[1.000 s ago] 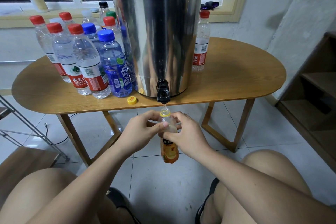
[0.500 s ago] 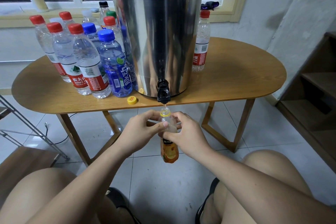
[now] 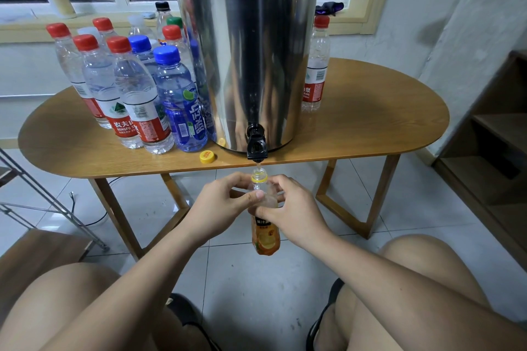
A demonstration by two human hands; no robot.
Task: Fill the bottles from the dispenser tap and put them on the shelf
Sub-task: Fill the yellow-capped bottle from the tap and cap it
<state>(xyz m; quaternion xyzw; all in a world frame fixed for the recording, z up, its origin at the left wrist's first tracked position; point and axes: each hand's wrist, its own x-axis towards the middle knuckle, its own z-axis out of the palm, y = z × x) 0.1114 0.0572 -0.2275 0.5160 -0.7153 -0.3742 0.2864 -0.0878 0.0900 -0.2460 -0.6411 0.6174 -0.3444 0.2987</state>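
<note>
Left hand pinches the neck of the small clear plastic bottle with the orange label, and right hand curls round its shoulder from the other side. The bottle hangs upright between both, equally close, mouth right under the black tap just above the hands.

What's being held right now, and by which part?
The left hand and right hand grip the orange-label bottle at its clear upper body, just below the neck, under the dispenser tap.
</note>
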